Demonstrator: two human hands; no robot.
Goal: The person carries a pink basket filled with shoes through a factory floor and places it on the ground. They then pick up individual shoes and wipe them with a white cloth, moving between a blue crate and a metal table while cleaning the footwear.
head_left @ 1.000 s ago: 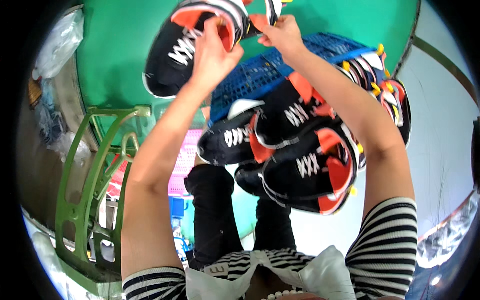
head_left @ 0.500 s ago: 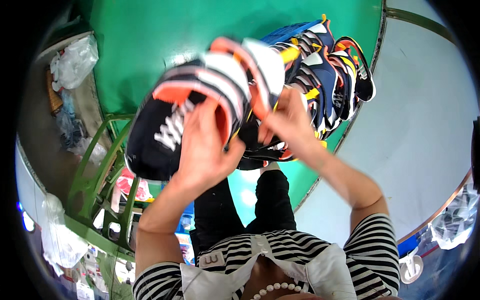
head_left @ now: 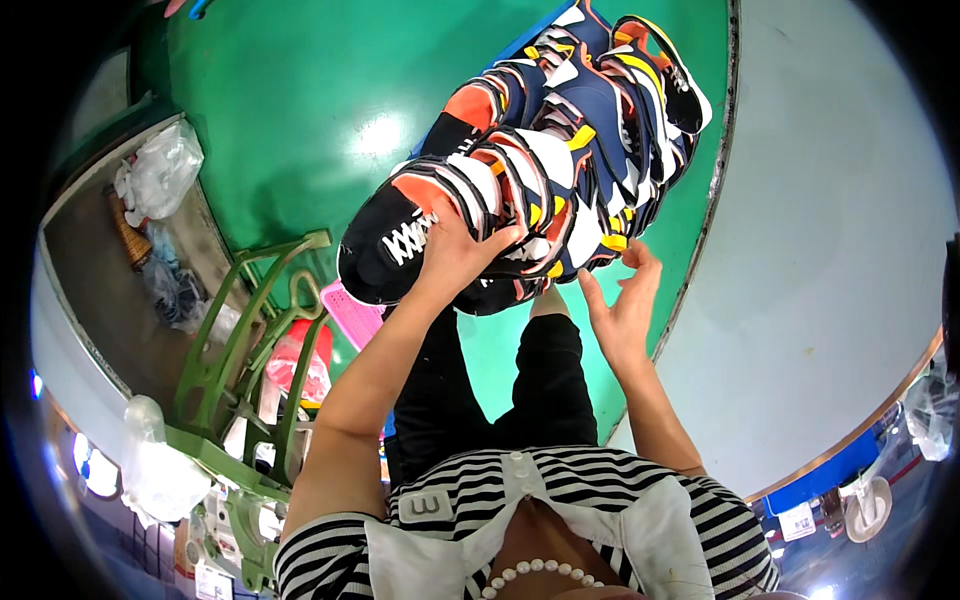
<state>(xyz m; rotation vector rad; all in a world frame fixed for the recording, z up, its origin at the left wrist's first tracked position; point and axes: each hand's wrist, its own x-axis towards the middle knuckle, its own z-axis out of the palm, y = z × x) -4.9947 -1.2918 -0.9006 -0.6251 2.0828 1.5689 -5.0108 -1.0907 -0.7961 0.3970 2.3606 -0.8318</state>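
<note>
left hand [head_left: 455, 258]: clamped on black shoe [head_left: 372, 255] | right hand [head_left: 625, 305]: apart | green surface [head_left: 300, 120]: left of shoe pile [head_left: 590, 105], edge [head_left: 720, 150] right

One left hand [head_left: 458, 250] and one right hand [head_left: 625, 310], two altogether. At least six shoes [head_left: 590, 105], piled too closely for an exact count. Two black trouser legs [head_left: 555, 380], one striped shirt [head_left: 560, 468] with one white collar [head_left: 650, 545], one pearl necklace [head_left: 540, 566]. One pink basket [head_left: 352, 313], one green metal frame [head_left: 215, 458], and at least two whitish plastic bags [head_left: 165, 170].
</note>
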